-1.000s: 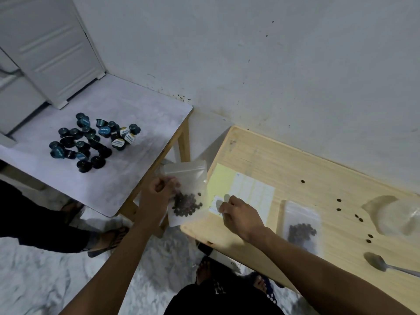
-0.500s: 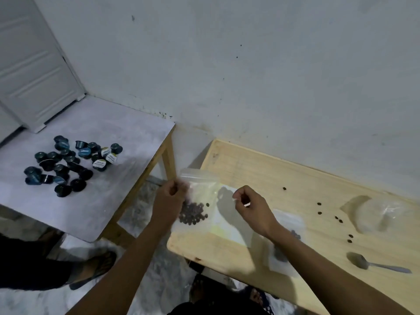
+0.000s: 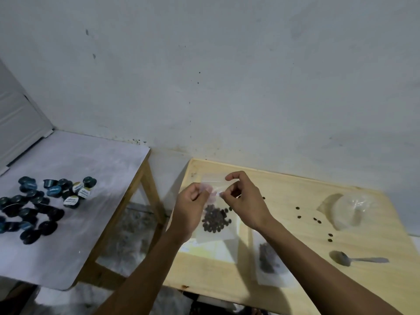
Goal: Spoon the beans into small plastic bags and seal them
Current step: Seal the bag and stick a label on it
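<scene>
Bag hangs above the near-left part of the wood surface, held by its top strip. Your left hand pinches the strip's left end; your right hand pinches just beside it, both grips clamped on the plastic. Beans sag low in the bag. Expect thin, floppy, slick film, light load, nothing fragile. Hold only the zip strip, never the belly, or the beans shift and the mouth gapes. Seal looks unfinished; likely slide the pinch along the strip. Second bag lies flat to the right, spoon and loose beans further right.
</scene>
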Demonstrator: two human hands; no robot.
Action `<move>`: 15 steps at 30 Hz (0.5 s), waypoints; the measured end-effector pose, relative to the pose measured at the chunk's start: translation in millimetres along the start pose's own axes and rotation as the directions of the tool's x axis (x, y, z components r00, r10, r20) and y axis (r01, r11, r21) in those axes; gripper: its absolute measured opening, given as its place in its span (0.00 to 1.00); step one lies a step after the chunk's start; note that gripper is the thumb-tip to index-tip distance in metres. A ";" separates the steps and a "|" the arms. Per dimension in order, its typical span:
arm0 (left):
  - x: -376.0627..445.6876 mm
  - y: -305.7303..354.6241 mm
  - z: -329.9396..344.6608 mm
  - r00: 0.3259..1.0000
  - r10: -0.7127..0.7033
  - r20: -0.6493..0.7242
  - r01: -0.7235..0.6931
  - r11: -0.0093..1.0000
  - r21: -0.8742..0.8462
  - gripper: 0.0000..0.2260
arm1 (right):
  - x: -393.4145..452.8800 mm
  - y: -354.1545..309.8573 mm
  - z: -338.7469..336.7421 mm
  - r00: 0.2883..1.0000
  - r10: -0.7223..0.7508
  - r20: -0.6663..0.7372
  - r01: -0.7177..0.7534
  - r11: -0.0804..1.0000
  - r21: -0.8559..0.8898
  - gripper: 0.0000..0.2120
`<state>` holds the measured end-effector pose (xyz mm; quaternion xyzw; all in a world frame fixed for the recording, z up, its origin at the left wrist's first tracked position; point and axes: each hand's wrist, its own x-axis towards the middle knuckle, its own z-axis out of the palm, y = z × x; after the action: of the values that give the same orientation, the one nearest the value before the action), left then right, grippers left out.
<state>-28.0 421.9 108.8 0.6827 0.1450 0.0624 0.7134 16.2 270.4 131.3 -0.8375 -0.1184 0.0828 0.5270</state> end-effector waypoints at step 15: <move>-9.2 5.8 6.4 0.995 -0.008 0.096 0.005 1.000 0.030 0.06 | 1.6 -11.0 -10.1 0.999 -0.013 0.049 0.019 0.991 -0.131 0.23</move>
<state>-34.2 413.5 115.8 0.6950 0.1137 0.0249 0.7096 19.1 266.7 145.6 -0.8672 -0.1431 0.0906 0.4682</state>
